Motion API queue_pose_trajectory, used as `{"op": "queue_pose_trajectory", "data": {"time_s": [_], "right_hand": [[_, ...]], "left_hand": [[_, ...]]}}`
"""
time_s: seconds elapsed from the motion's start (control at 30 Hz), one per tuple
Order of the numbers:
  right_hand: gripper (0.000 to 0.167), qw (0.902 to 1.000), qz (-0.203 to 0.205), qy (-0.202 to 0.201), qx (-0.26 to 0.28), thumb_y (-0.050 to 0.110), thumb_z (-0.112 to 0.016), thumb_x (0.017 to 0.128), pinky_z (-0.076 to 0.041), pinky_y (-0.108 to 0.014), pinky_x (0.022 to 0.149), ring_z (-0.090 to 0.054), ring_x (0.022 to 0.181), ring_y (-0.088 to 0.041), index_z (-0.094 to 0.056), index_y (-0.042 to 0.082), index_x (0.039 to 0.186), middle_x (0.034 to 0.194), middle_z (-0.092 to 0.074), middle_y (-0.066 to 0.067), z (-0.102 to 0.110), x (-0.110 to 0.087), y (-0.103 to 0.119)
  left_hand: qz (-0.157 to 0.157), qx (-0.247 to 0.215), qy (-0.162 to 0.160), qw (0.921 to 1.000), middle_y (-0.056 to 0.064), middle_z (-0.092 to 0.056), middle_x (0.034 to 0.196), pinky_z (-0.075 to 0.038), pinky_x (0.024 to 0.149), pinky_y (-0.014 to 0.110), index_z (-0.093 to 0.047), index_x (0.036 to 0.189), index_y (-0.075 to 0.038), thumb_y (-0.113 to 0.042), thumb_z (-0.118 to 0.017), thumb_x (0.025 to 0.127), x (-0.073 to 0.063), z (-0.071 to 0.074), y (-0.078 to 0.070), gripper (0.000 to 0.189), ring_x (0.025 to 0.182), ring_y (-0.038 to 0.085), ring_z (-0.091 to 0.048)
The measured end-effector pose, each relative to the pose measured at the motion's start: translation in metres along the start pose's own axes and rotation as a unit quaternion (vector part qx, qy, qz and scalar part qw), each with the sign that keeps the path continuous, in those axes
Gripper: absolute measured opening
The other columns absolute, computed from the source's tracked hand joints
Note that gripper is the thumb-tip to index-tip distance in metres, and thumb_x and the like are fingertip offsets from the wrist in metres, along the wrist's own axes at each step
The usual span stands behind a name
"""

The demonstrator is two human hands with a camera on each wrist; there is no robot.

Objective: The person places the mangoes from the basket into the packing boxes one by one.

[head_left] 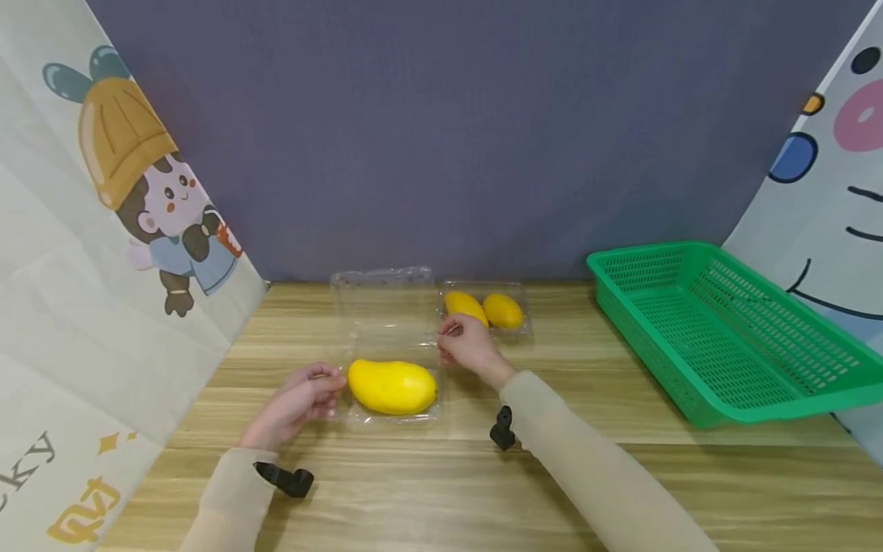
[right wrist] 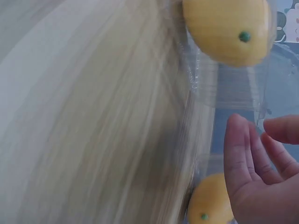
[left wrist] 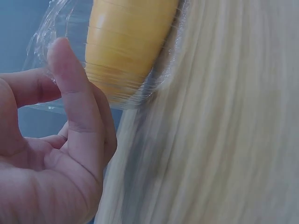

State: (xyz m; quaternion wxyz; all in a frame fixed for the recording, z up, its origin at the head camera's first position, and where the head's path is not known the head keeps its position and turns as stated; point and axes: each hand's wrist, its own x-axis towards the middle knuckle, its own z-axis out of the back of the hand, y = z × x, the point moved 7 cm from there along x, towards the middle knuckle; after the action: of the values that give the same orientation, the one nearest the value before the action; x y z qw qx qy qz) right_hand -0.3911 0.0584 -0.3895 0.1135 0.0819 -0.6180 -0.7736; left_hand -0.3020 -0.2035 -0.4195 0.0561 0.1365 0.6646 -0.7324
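Observation:
A large yellow mango [head_left: 392, 387] lies in the base of a clear plastic clamshell box [head_left: 359, 418], whose lid [head_left: 382, 299] is raised at the back. At the box's left edge, my left hand [head_left: 297, 402] pinches the clear rim between thumb and fingers; the left wrist view shows the mango [left wrist: 126, 46] behind the plastic. My right hand [head_left: 472, 349] is by the box's right back corner. In the right wrist view its fingers [right wrist: 238, 154] are fairly straight, with a gap to the thumb. Just beyond it, a second clear box [head_left: 527, 326] holds two smaller yellow mangoes [head_left: 503, 310].
A green perforated plastic basket [head_left: 651, 372] stands on the right of the wooden table [head_left: 414, 491]. A dark grey panel [head_left: 441, 138] closes off the back. Printed cartoon sheets [head_left: 55, 230] flank the table on both sides.

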Motion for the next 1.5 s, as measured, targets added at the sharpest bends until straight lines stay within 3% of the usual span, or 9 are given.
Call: {"op": "queue_pose_trajectory", "data": {"time_s": [0.2, 0.4, 0.67, 0.93, 1.27, 1.5], "right_hand": [[0.019, 0.9998, 0.004, -0.009, -0.018, 0.003, -0.062, 0.086, -0.057, -0.045, 0.067, -0.063, 0.069, -0.027, -0.059, -0.003, 0.104, 0.083, -0.062, -0.014, 0.015, -0.005, 0.000], [0.029, 0.9994, 0.011, 0.007, 0.033, 0.002, -0.061, 0.088, -0.054, -0.051, 0.075, -0.059, 0.087, -0.043, -0.055, -0.006, 0.115, 0.096, -0.060, -0.022, 0.027, -0.010, 0.005], [0.025, 0.9989, 0.021, -0.021, 0.038, 0.011, -0.057, 0.093, -0.056, -0.042, 0.073, -0.061, 0.086, -0.041, -0.059, -0.009, 0.108, 0.100, -0.059, -0.030, 0.046, -0.015, 0.010], [0.033, 0.9977, 0.015, -0.023, 0.062, 0.019, -0.052, 0.096, -0.055, -0.045, 0.078, -0.059, 0.093, -0.042, -0.060, -0.011, 0.106, 0.104, -0.058, -0.031, 0.061, -0.027, 0.021], [0.020, 0.9995, -0.005, -0.026, 0.016, 0.012, -0.057, 0.092, -0.056, -0.041, 0.074, -0.061, 0.085, -0.033, -0.061, -0.005, 0.102, 0.098, -0.061, -0.024, 0.072, -0.042, 0.019], [0.024, 0.9993, -0.009, -0.025, -0.024, 0.008, -0.060, 0.089, -0.056, -0.044, 0.075, -0.060, 0.082, -0.026, -0.060, -0.006, 0.107, 0.100, -0.061, -0.016, 0.076, -0.050, 0.010]], "left_hand": [[-0.006, -0.003, 0.003, 1.0000, 0.011, -0.052, 0.083, -0.049, 0.057, 0.026, -0.046, 0.105, 0.002, -0.013, -0.061, 0.089, 0.005, -0.011, -0.002, 0.027, 0.065, 0.017, -0.049], [-0.011, -0.006, 0.013, 0.9998, 0.013, -0.051, 0.081, -0.048, 0.055, 0.027, -0.043, 0.104, 0.002, -0.012, -0.060, 0.090, 0.007, -0.023, -0.004, 0.026, 0.062, 0.018, -0.048], [-0.012, -0.018, 0.013, 0.9997, 0.013, -0.051, 0.081, -0.048, 0.054, 0.027, -0.043, 0.105, 0.001, -0.010, -0.060, 0.090, 0.012, -0.035, -0.003, 0.025, 0.061, 0.018, -0.048], [-0.015, -0.019, 0.022, 0.9995, 0.014, -0.051, 0.084, -0.049, 0.057, 0.026, -0.045, 0.108, 0.003, -0.010, -0.059, 0.090, 0.017, -0.045, -0.004, 0.026, 0.063, 0.018, -0.051], [-0.016, -0.031, 0.040, 0.9986, 0.017, -0.053, 0.090, -0.053, 0.064, 0.030, -0.047, 0.113, 0.003, -0.013, -0.058, 0.092, 0.018, -0.056, -0.008, 0.029, 0.068, 0.020, -0.054], [-0.015, -0.047, 0.056, 0.9972, 0.018, -0.054, 0.094, -0.055, 0.073, 0.039, -0.045, 0.116, 0.006, -0.015, -0.050, 0.095, 0.021, -0.063, -0.009, 0.031, 0.075, 0.024, -0.057]]}}
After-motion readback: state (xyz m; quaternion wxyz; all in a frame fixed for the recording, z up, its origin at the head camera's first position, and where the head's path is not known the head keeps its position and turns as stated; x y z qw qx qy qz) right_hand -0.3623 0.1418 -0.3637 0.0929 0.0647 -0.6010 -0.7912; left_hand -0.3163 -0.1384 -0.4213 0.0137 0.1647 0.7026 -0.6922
